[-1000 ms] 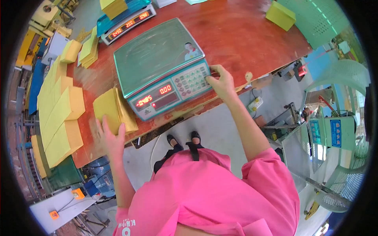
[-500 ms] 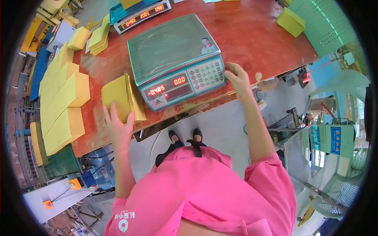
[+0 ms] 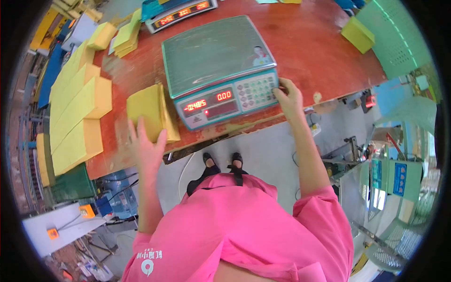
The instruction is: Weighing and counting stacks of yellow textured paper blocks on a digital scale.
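The left hand (image 3: pixel 146 146) lies flat, fingers spread, on the near end of a yellow stack (image 3: pixel 152 112) at the table (image 3: pixel 324 51) edge, gripping nothing. The right hand (image 3: pixel 289 96), released, touches the scale (image 3: pixel 218 68) at its right front corner. More yellow stacks (image 3: pixel 75 113) line the table's left side.

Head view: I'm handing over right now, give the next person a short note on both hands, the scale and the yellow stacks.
Left hand: open, flat, fingers on the near end of the yellow paper stack by the table edge.
Right hand: open, fingers at the right front corner of the digital scale, beside its keypad.
Done: scale platform bare, display lit.
Left: nothing on the platform yet; more yellow stacks along the table's left side.
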### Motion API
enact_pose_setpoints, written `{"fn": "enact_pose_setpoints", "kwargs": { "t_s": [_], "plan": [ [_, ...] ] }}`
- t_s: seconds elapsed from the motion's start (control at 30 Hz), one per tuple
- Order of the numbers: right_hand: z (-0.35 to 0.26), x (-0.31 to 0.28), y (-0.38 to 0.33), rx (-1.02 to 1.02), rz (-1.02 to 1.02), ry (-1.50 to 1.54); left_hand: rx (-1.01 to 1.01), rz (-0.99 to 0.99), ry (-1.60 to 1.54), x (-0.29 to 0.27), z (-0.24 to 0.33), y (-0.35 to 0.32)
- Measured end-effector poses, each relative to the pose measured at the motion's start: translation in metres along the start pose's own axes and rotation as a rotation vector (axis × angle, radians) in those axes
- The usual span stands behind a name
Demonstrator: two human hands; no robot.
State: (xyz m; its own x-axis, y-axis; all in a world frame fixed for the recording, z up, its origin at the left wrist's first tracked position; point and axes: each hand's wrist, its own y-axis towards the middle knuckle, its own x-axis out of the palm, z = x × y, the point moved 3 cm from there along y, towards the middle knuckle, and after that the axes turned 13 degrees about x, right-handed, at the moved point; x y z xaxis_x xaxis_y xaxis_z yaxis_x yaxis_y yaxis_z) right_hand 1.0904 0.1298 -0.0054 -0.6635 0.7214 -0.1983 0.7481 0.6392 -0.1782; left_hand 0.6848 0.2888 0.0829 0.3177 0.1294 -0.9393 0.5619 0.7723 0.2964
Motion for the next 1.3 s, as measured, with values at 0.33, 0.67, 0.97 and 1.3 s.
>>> {"fn": "enact_pose_setpoints", "kwargs": {
  "t_s": [0.33,0.67,0.97,1.3],
  "plan": [
    [-0.019,0.0,-0.021,0.031,0.059,0.027,0.002,0.02,-0.018,-0.001,0.003,0.005],
    [-0.091,0.135,-0.14,-0.16,-0.509,-0.079,-0.005,-0.01,-0.02,-0.008,0.007,0.004],
    [-0.072,0.238,-0.157,-0.184,-0.506,0.08,0.082,0.027,-0.164,-0.018,-0.021,0.0],
    [-0.066,0.261,-0.15,-0.055,-0.411,0.179,-0.654,0.189,-1.347,0.038,-0.148,0.007]
  ]
}}
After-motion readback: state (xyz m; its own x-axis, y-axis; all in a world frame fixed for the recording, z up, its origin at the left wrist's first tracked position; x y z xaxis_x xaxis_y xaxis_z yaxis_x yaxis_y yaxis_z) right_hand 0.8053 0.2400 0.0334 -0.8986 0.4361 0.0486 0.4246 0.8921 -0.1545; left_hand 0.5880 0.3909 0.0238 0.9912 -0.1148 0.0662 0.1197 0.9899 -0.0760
